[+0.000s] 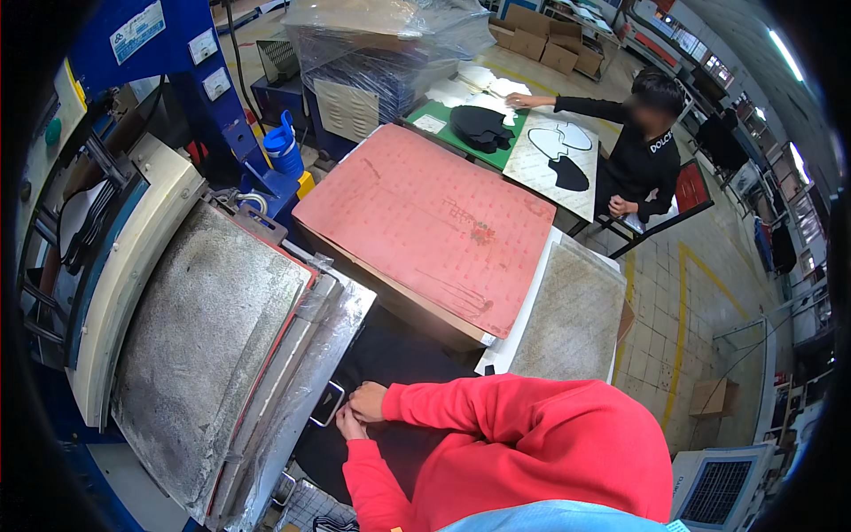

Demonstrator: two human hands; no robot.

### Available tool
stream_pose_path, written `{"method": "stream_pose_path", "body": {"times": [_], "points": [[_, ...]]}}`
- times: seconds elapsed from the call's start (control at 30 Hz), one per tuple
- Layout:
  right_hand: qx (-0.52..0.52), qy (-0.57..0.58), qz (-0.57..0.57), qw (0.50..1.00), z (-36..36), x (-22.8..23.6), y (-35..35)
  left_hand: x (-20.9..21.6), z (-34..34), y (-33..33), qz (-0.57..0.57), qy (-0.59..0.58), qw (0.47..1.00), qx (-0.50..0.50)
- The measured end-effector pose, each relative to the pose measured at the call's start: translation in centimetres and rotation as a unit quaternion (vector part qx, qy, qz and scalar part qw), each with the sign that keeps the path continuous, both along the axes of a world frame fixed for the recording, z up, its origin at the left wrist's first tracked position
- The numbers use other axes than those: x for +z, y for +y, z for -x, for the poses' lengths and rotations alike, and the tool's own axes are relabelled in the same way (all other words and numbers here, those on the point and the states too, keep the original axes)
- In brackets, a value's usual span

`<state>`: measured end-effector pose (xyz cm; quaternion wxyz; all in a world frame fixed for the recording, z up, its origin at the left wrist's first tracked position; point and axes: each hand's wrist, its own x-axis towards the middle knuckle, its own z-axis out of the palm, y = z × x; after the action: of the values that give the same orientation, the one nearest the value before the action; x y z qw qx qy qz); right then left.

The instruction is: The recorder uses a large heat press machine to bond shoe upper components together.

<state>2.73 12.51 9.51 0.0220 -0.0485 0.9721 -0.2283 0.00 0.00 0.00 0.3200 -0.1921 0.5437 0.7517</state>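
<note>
Resting close together over dark-clad legs (390, 350), the hands I watch from my end have their fingers bent inward and meeting. My right hand (368, 402) comes in on a red sleeve (496, 403), folded and compact; my left hand (352, 424) sits just below it, its fingers curled up toward the right's. Just left of the meeting fingertips is a small phone-like device (328, 404) with a dark face and a pale rim, tilted. It lies right at the fingers, but I can't tell whether either hand is clamped on it or merely touching it, nor how far the fingers stand apart, because they overlap and show small.

To the left of the device, very near it, runs the silvery edge (297, 395) of a machine whose mottled grey plate (208, 328) slopes away. Beyond my hands, well apart from them, a worn pink-red sheet (434, 222) covers a raised surface, with a grey-brown board (567, 310) beside it. Farther off, a co-worker (651, 151) in black sits reaching one arm over a table toward white pieces (483, 84).
</note>
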Motion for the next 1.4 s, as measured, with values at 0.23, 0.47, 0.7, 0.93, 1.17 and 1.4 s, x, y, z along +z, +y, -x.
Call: {"method": "stream_pose_path", "body": {"times": [0.23,0.47,0.7,0.93,1.17,1.4], "points": [[0.011,-0.043,-0.013,0.999,-0.3,0.3,-0.1,0.7,-0.5,0.0,0.009,0.003,1.0,-0.002],[0.009,-0.023,-0.006,1.0,-0.2,0.7,0.0,0.7,-0.1,-0.3,-0.008,-0.005,1.0,-0.027],[0.006,0.024,0.008,1.0,-0.1,0.1,-0.1,1.0,-0.2,0.0,0.005,0.004,1.0,0.0],[0.001,0.016,0.006,1.0,-0.1,0.1,0.0,1.5,-0.1,0.0,0.013,0.007,1.0,-0.013],[0.003,-0.009,-0.005,1.0,-0.2,0.2,0.3,1.9,-0.1,0.2,-0.017,-0.009,0.999,-0.037],[0.005,-0.023,0.0,1.0,-0.1,0.7,-0.1,1.3,-0.2,0.0,0.021,0.019,1.0,-0.005]]}}
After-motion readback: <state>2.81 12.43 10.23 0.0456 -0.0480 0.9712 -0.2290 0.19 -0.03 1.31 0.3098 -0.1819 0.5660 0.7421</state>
